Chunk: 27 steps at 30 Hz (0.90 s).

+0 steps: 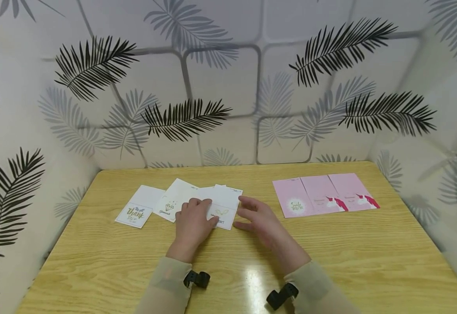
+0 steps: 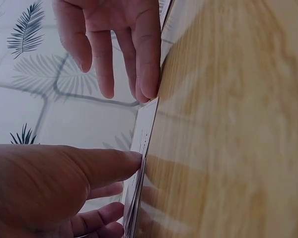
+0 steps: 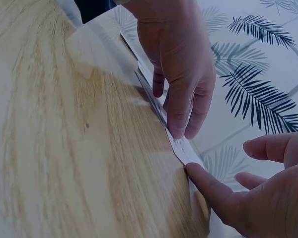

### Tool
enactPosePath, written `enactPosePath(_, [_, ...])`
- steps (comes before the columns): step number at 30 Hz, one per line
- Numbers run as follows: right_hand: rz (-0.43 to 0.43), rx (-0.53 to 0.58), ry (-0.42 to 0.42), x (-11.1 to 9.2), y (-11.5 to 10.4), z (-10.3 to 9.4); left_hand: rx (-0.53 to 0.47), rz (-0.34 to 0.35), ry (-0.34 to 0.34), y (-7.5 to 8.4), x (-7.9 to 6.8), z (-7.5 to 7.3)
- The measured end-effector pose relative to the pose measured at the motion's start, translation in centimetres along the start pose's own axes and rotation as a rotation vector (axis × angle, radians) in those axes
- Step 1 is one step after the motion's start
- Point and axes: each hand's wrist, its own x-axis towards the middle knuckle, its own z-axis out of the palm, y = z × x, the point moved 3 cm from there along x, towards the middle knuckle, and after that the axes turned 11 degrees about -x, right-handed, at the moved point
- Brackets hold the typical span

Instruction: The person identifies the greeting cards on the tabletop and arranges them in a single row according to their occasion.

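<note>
My left hand rests on the white cards left of the middle of the table. Its thumb touches a white card with gold wings; the fingers lie over a neighbouring white card with a gold diamond. In the left wrist view that thumb presses at the edge of the thin cards. Fingers spread, my right hand is at the right edge of the winged card. In the right wrist view, its thumb is right at the card's corner. Part of the overlapping cards is hidden beneath my left hand.
A white "Thank you" card lies at the left end of the white cards. To the right, several pink cards lie side by side, some with unicorns. The wooden table meets a leaf-patterned backdrop behind.
</note>
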Motion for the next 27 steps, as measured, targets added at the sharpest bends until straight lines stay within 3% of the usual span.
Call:
enactPosePath(10, [0.038, 0.065, -0.003, -0.12, -0.17, 0.25, -0.018, -0.001, -0.002, -0.12, -0.14, -0.06])
enactPosePath(18, [0.037, 0.059, 0.055, -0.26, -0.51, 0.22, -0.017, 0.01, 0.005, -0.11, -0.04, 0.0])
enactPosePath(27, [0.045, 0.155, 0.054, -0.12, -0.12, 0.22, -0.004, 0.011, 0.0, -0.04, -0.11, 0.02])
